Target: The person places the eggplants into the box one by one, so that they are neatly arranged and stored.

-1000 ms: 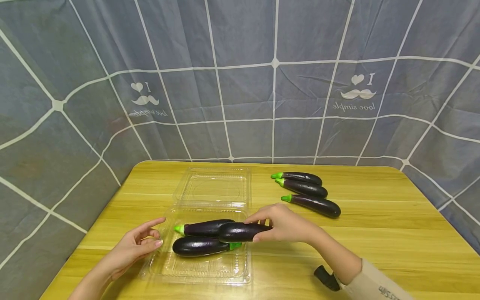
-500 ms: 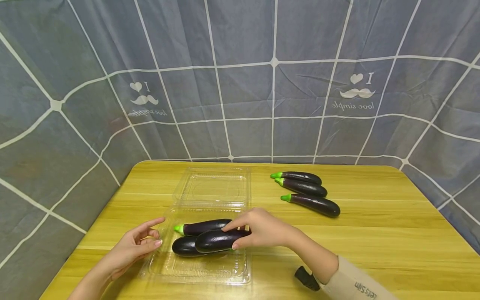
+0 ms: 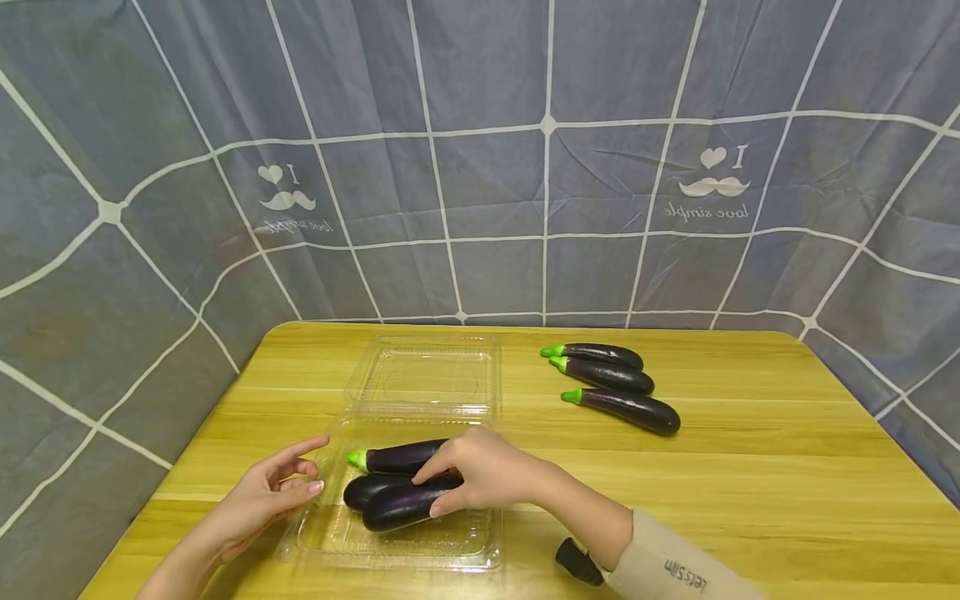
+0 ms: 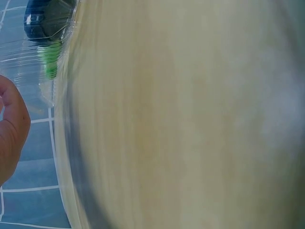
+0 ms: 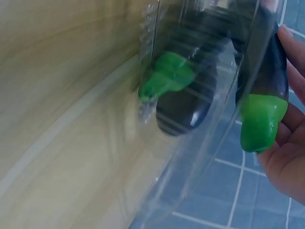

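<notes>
My right hand (image 3: 491,471) grips a dark purple eggplant (image 3: 397,507) between thumb and fingers, over the front part of the clear plastic container's base (image 3: 483,554). In the right wrist view the held eggplant's green cap (image 5: 262,121) points toward the palm. Two more eggplants lie in the base: one at the back (image 3: 397,457), its green cap to the left, and one in front (image 3: 362,490), partly covered by the held one. Beside the base's left edge is my left hand (image 3: 262,497), fingers loosely bent and holding nothing; whether it touches the rim I cannot tell.
The container's hinged lid (image 3: 427,379) lies folded back behind the base. Several eggplants rest at the back right, the nearest (image 3: 633,411) apart from the other two (image 3: 607,375). A grey checked curtain (image 3: 495,192) surrounds the wooden table (image 3: 750,467).
My right hand has carried the eggplant left and toward the front of the container base, from its right side. My left hand has stayed in place.
</notes>
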Motion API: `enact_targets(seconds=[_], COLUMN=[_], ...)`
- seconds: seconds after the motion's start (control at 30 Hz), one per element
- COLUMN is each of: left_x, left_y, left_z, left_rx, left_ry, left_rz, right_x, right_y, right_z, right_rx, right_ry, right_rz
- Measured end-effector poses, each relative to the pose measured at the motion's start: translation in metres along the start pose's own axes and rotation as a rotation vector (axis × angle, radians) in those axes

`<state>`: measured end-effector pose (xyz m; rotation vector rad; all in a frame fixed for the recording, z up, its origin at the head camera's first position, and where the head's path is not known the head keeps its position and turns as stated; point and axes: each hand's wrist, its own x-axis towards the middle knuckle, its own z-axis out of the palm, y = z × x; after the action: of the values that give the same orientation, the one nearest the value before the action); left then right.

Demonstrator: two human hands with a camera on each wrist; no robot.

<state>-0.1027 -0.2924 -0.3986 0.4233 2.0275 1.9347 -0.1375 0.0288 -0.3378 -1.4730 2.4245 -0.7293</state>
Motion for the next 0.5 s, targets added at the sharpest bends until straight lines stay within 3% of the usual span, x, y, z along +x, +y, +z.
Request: enact_targets(seconds=[0.23, 0.5], left_x=[0.001, 0.000], left_y=[0.000, 0.000], left_z=[0.000, 0.000], left_rx=[-0.007, 0.006], left_ry=[-0.011, 0.005], left_rz=[0.005, -0.004], right_x=[0.009, 0.015], right_y=[-0.005, -0.007], right_z=[0.005, 0.015], right_rx=[0.009, -0.029], right_ry=[-0.018, 0.023], right_rz=[0.034, 0.071])
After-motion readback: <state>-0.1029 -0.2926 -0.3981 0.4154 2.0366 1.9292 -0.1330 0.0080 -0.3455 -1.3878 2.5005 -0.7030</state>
